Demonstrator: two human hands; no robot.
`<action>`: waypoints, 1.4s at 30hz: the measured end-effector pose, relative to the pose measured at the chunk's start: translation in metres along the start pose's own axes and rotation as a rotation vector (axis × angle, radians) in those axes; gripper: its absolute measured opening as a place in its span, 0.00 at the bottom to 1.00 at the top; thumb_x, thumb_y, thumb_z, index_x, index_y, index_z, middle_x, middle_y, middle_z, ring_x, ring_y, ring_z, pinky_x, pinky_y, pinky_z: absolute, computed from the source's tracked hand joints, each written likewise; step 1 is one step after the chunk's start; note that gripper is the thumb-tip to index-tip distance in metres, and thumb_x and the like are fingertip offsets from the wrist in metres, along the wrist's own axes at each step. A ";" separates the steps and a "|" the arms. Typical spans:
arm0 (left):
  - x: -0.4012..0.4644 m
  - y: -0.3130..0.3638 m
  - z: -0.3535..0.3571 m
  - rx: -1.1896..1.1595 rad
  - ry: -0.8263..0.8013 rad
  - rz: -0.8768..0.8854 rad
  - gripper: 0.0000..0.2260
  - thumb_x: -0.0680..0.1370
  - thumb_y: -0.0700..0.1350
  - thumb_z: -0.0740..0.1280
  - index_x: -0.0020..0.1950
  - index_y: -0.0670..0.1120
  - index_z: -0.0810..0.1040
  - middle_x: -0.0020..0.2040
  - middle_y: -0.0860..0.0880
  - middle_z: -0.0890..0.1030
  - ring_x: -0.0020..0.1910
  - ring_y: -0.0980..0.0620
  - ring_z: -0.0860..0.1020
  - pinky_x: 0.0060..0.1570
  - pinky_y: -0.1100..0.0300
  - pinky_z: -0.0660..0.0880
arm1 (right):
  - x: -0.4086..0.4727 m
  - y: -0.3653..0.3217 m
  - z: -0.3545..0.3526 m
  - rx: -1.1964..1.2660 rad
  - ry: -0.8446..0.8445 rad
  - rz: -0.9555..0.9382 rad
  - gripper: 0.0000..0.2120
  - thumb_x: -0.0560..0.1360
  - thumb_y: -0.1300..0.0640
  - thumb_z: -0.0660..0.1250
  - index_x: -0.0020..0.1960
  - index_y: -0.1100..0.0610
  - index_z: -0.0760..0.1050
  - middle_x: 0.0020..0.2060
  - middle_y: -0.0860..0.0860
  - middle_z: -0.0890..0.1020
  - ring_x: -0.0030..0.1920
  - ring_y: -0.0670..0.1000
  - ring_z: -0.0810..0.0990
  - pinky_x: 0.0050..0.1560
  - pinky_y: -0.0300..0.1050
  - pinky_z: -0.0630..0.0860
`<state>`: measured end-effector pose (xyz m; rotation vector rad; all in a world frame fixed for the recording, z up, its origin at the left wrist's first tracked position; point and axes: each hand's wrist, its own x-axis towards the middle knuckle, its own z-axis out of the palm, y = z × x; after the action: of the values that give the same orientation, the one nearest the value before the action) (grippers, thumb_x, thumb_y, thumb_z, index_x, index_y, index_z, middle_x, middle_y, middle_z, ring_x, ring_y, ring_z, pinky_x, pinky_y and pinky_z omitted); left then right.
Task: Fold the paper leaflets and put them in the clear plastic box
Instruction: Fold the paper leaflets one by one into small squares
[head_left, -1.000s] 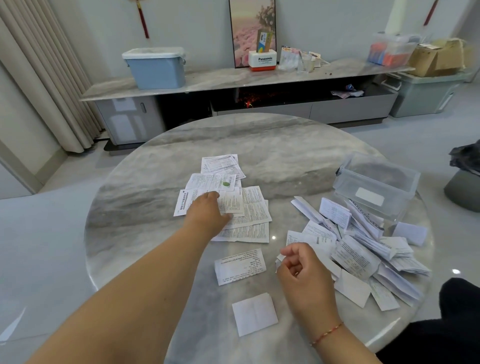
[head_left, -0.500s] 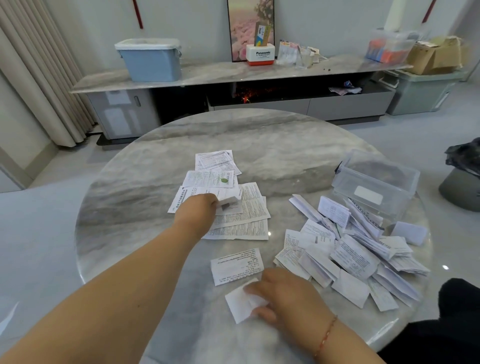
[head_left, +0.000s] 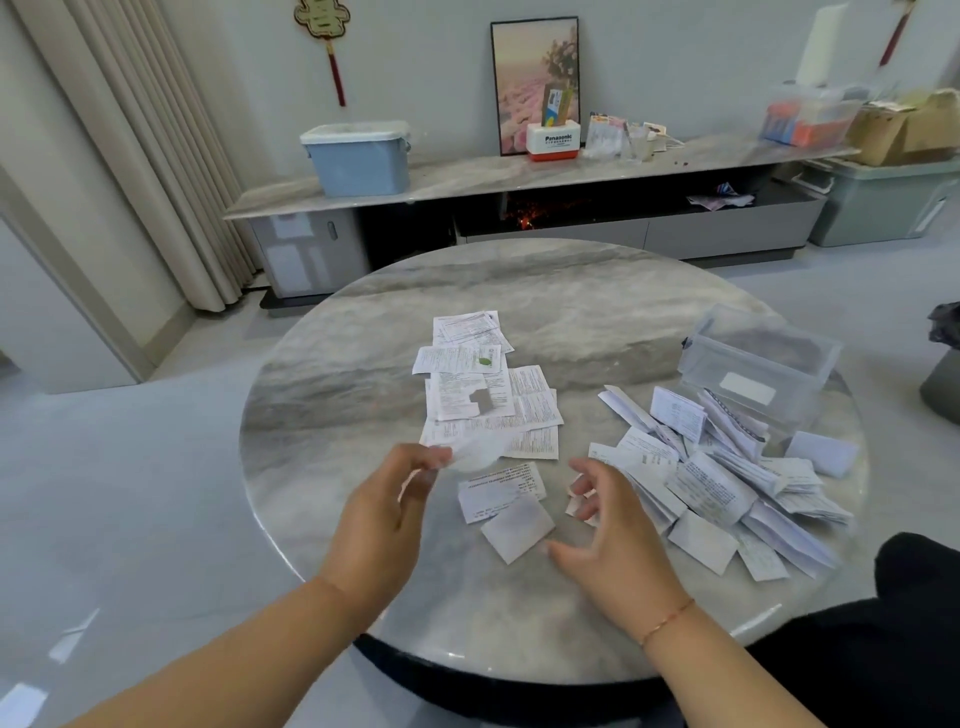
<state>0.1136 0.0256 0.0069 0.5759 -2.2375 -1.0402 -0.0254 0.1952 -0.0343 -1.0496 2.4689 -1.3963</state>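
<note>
The left hand (head_left: 387, 512) pinches a leaflet (head_left: 475, 449) between thumb and fingertips, a narrow grip at the paper's left edge; the sheet is motion-blurred and lifted just above the surface (head_left: 337, 415). The left forearm reaches in from the lower left, wrist roughly straight, the back of the hand facing the camera.

The right hand (head_left: 613, 540) holds nothing: its grip is wide, the fingers loosely curled and spread, the thumb pointing left, palm turned toward the left hand. It hovers just right of two small sheets, a printed slip (head_left: 501, 491) and a blank folded sheet (head_left: 517, 527) that overlaps the slip's near edge. A thin bracelet (head_left: 667, 621) circles the right wrist.

Beyond the held leaflet lies a stack of flat leaflets (head_left: 483, 384), unfolded and overlapping. To the right, a pile of folded leaflets (head_left: 727, 483) spreads across the surface, touching the near side of the box (head_left: 758, 364). The box stands open near the right rim; whether any leaflets are inside it I cannot tell.
</note>
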 end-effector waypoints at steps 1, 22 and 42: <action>-0.016 0.003 0.003 -0.046 -0.053 0.040 0.12 0.79 0.37 0.61 0.49 0.54 0.75 0.52 0.65 0.80 0.54 0.66 0.77 0.52 0.75 0.70 | -0.004 0.000 -0.003 0.031 -0.037 -0.014 0.35 0.60 0.58 0.77 0.61 0.42 0.64 0.52 0.38 0.70 0.50 0.39 0.72 0.46 0.27 0.67; -0.087 -0.044 0.054 0.542 -0.208 0.543 0.27 0.70 0.64 0.66 0.63 0.50 0.73 0.59 0.53 0.75 0.61 0.53 0.70 0.65 0.55 0.62 | -0.038 0.008 -0.020 -0.202 -0.414 0.332 0.27 0.70 0.55 0.71 0.65 0.49 0.63 0.38 0.46 0.79 0.44 0.47 0.79 0.50 0.41 0.75; -0.077 -0.042 0.071 0.340 -0.151 0.301 0.06 0.73 0.50 0.64 0.47 0.55 0.79 0.54 0.52 0.77 0.51 0.54 0.74 0.49 0.61 0.75 | -0.039 0.016 -0.007 -0.272 -0.279 0.126 0.13 0.72 0.54 0.70 0.50 0.45 0.67 0.31 0.46 0.74 0.36 0.43 0.73 0.41 0.37 0.71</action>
<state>0.1269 0.0839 -0.0889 0.2892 -2.5574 -0.5723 -0.0067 0.2294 -0.0517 -1.0333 2.5066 -0.8312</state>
